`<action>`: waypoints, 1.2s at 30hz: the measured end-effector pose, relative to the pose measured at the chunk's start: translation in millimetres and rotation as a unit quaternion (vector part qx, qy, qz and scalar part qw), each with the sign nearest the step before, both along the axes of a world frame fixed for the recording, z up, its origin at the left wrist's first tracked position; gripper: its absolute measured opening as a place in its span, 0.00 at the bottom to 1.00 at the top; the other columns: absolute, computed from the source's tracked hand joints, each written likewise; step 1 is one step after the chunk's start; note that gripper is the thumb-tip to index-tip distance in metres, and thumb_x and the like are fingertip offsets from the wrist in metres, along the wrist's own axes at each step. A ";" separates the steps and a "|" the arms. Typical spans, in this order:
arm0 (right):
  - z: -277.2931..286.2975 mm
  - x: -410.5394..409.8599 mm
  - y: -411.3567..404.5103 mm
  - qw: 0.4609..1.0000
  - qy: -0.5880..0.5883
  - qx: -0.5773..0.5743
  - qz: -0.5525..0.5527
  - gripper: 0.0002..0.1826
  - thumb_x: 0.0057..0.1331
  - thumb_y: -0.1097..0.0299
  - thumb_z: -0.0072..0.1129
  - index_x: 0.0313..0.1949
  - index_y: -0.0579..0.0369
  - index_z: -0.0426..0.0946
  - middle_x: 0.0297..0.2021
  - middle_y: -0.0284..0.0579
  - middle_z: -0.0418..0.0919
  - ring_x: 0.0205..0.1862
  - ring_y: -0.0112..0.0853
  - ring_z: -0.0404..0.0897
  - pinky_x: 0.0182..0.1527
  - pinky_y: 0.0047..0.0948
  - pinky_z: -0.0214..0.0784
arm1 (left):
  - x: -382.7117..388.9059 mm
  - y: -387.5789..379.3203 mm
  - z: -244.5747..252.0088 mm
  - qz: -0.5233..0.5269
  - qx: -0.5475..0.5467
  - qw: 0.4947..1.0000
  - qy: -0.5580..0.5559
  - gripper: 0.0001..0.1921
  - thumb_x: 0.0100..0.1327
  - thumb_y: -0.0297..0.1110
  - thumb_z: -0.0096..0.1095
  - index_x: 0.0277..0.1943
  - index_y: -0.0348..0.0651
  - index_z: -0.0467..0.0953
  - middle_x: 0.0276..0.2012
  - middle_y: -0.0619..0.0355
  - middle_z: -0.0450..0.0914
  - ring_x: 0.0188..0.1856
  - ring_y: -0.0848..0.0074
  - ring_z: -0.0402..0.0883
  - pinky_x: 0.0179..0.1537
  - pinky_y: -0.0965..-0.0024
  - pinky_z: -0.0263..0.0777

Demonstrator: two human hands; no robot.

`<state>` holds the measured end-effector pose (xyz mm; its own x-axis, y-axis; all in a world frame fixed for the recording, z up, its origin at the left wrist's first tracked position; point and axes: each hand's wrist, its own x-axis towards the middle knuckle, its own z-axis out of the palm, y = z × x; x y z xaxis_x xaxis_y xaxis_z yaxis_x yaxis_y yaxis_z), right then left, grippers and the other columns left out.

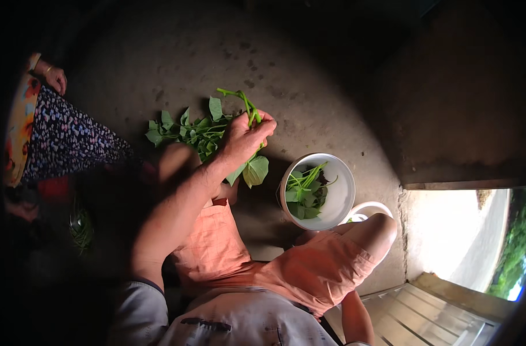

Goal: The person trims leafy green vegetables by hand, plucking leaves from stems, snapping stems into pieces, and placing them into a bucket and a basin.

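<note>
My left hand (247, 136) is closed around a bunch of thick green leafy stems (252, 113), raised over the floor. Their bare ends stick up past my fingers, and broad leaves (256, 171) hang below the hand. Just behind, a pile of leafy green vines (198, 134) lies on the floor. To the right stands a white plastic bucket (341, 201), with picked stems and leaves (306, 190) inside. Of my right arm only the forearm (357, 318) shows beside my thigh; its hand is out of sight.
A second white container (379, 206) sits partly behind my right knee. At the left, another person's hand (56, 80) rests near patterned clothing (68, 129). Some greens (80, 229) lie in shadow. A bright doorway opens at right, beside a slatted panel (414, 311).
</note>
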<state>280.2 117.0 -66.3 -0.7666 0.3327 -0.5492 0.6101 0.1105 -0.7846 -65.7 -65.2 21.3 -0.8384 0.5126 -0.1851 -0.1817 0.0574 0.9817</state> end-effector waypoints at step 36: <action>-278.4 89.6 36.8 0.904 -0.133 0.363 -0.184 0.31 0.52 0.62 0.67 0.51 0.64 0.66 0.45 0.66 0.71 0.46 0.59 0.74 0.49 0.52 0.69 | 68.1 -62.3 -65.5 -0.014 0.025 0.999 0.034 0.12 0.68 0.24 0.57 0.54 0.37 0.72 0.38 0.65 0.73 0.36 0.86 0.74 0.39 0.79 0.71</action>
